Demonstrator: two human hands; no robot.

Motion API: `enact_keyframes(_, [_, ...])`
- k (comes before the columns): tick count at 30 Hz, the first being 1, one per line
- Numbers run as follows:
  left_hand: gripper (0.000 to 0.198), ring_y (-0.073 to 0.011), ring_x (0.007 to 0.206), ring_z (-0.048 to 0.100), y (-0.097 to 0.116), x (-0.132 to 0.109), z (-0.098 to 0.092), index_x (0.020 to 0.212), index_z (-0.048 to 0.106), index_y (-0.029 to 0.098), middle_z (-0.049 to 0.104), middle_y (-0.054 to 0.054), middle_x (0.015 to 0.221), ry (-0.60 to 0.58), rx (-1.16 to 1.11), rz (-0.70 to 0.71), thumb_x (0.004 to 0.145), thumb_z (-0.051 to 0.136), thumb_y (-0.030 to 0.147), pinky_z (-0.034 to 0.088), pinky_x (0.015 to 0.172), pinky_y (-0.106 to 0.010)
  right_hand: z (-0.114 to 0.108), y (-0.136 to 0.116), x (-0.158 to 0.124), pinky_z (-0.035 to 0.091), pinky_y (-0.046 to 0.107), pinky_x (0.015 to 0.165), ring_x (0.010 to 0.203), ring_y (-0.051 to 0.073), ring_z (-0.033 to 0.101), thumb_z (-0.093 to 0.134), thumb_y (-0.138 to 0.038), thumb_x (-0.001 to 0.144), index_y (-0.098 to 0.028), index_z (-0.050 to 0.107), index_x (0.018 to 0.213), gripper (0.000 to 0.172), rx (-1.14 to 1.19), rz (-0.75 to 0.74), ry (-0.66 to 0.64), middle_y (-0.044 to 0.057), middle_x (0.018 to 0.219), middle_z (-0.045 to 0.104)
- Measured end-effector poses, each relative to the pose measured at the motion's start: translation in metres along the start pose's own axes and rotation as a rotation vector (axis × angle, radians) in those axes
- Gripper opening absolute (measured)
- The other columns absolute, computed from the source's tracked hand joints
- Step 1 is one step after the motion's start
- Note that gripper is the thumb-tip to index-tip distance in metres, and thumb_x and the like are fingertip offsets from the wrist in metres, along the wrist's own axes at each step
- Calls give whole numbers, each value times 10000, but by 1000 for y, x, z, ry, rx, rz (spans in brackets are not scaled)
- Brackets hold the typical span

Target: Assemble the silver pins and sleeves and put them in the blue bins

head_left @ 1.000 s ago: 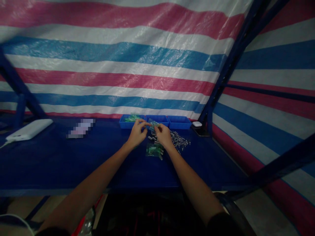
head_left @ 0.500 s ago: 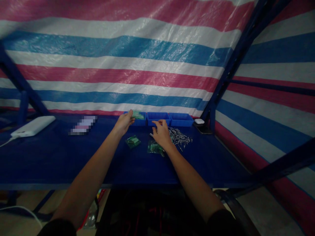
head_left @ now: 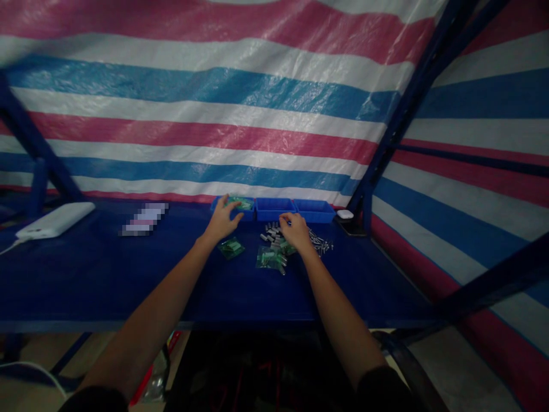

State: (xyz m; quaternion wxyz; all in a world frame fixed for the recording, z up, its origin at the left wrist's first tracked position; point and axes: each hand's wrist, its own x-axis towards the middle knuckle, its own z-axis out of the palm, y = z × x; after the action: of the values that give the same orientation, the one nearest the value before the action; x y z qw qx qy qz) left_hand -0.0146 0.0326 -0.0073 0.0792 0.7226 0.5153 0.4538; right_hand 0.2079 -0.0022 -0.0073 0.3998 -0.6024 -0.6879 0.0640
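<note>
My left hand (head_left: 223, 220) reaches to the left blue bin (head_left: 247, 216), fingers spread at its near rim, beside the green bags (head_left: 241, 202) inside. My right hand (head_left: 295, 230) rests over a pile of small metal pieces (head_left: 271, 233), fingers curled down in a pinch; what they grip is too small to see. One small green bag (head_left: 231, 247) lies on the blue table (head_left: 107, 274) just below my left hand. Another green bag with parts in it (head_left: 269, 258) lies left of my right wrist.
A middle blue bin (head_left: 274, 208) and a right blue bin (head_left: 314, 210) stand in a row against the striped tarp. More metal pieces (head_left: 321, 245) lie scattered right of my hand. A white power bank (head_left: 55, 220) lies far left, a small white object (head_left: 344, 214) by the frame post.
My hands parted from a green bag held between them. The left went to the left bin; a green bag now lies on the table. The right dropped onto the metal pieces.
</note>
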Motion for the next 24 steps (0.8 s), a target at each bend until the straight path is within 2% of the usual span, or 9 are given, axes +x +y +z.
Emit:
enact_keyframes(2, [304, -245, 1141, 466, -5, 2, -1, 1079, 587, 177, 522, -104, 1209, -38, 203, 94, 795, 478, 183, 355, 974, -389, 0, 0, 0, 360, 319, 858, 909, 190, 516, 460, -251, 806, -174, 659, 904, 234, -8, 14, -34, 70, 889, 609])
enact_keyframes(4, [310, -228, 1012, 550, -9, 10, -6, 1071, 597, 178, 614, -94, 1071, -30, 340, 83, 825, 408, 152, 392, 912, -359, 0, -2, -1, 363, 307, 841, 897, 183, 519, 461, -257, 811, -177, 659, 910, 235, -15, 12, -68, 66, 885, 611])
enact_keyframes(8, [285, -223, 880, 584, -13, 43, -28, 1042, 621, 168, 652, -93, 987, -22, 457, 71, 843, 418, 172, 411, 810, -334, 1, -4, -1, 358, 300, 821, 890, 183, 516, 470, -253, 814, -169, 664, 898, 228, -38, -37, -137, 66, 859, 624])
enact_keyframes(11, [278, -200, 810, 574, -16, 70, -41, 1024, 639, 183, 663, -68, 910, -123, 482, 113, 827, 445, 150, 411, 758, -304, 0, -2, 1, 362, 290, 810, 886, 177, 517, 472, -268, 817, -173, 661, 909, 231, -44, -46, -149, 61, 862, 628])
enact_keyframes(13, [262, -187, 761, 551, -18, 79, -44, 986, 657, 176, 657, -54, 827, -214, 566, 96, 797, 480, 133, 400, 747, -297, -1, 1, 2, 368, 291, 804, 883, 180, 521, 470, -281, 818, -170, 658, 921, 242, -57, -35, -149, 64, 868, 628])
enact_keyframes(17, [231, -146, 716, 496, -27, 74, -37, 932, 667, 130, 634, -37, 770, -345, 624, 41, 731, 553, 117, 380, 753, -276, -1, 4, 3, 379, 297, 798, 881, 188, 533, 469, -320, 815, -167, 654, 940, 271, -68, -7, -164, 80, 893, 626])
enact_keyframes(21, [228, -138, 676, 487, -35, 61, -32, 919, 661, 117, 627, -37, 750, -333, 605, -8, 733, 530, 103, 390, 725, -287, -2, 3, 3, 385, 284, 799, 890, 180, 545, 451, -343, 823, -183, 651, 939, 280, -83, -20, -218, 72, 913, 634])
enact_keyframes(24, [216, -173, 731, 518, -30, 53, -35, 929, 652, 107, 632, -65, 800, -282, 578, -44, 752, 543, 166, 399, 750, -328, -9, 6, 3, 397, 287, 785, 913, 188, 556, 434, -391, 825, -216, 631, 984, 308, -147, 42, -285, 63, 969, 636])
